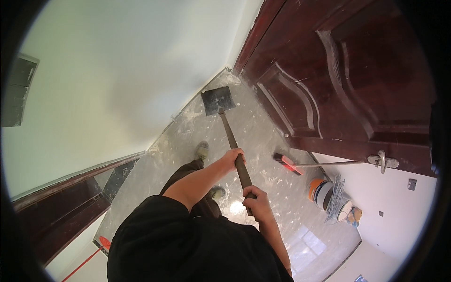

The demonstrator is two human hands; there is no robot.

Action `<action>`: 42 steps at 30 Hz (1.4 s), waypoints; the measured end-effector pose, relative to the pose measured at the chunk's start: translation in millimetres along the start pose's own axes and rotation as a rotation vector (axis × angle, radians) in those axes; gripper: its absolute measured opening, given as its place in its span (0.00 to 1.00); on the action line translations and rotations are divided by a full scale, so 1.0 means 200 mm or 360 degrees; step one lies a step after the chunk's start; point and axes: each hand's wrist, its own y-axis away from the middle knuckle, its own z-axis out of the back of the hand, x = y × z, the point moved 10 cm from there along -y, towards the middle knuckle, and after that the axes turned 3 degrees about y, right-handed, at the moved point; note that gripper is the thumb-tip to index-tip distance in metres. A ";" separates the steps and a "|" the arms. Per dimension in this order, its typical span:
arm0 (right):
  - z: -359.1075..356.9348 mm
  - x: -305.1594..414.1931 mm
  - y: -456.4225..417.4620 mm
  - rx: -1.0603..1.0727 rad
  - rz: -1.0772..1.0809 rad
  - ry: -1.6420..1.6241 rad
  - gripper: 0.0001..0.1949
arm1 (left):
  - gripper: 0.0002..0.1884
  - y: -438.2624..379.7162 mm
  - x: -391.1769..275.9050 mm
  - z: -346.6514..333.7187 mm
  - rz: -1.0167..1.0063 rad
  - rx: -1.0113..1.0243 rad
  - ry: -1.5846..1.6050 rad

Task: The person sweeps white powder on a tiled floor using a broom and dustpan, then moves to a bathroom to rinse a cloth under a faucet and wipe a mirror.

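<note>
Both my hands grip the wooden handle of a flat, square-bladed shovel. Nearer the blade, my left hand wraps around the middle of the handle. My right hand closes over its rear end, close to my body. The dark metal shovel blade is out ahead over the grey concrete floor, near the corner between the white wall and the door. Whether the blade touches the floor I cannot tell. Its surface has pale scuffs and carries no visible heap.
A dark red panelled door with a metal handle stands at the right. A red broom leans near it. Paint buckets with a coil of wire sit by the wall. A red plunger-like tool is at lower left.
</note>
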 end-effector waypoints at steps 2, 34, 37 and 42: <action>0.01 0.00 0.01 -0.0019 0.0087 0.0115 0.09 | 0.04 -0.01 0.00 -0.01 0.0006 0.0008 0.0003; 0.12 -0.27 0.43 0.0136 -0.0121 0.0375 0.07 | 0.04 0.35 0.56 0.19 0.0211 -0.0208 0.0468; 0.10 -0.23 0.29 0.0124 -0.0103 0.0364 0.07 | 0.05 0.31 0.36 0.15 0.0060 -0.0100 0.0405; 0.08 -0.21 0.23 0.0104 0.0086 0.0594 0.08 | 0.05 0.25 0.32 0.19 0.0057 -0.0116 0.0640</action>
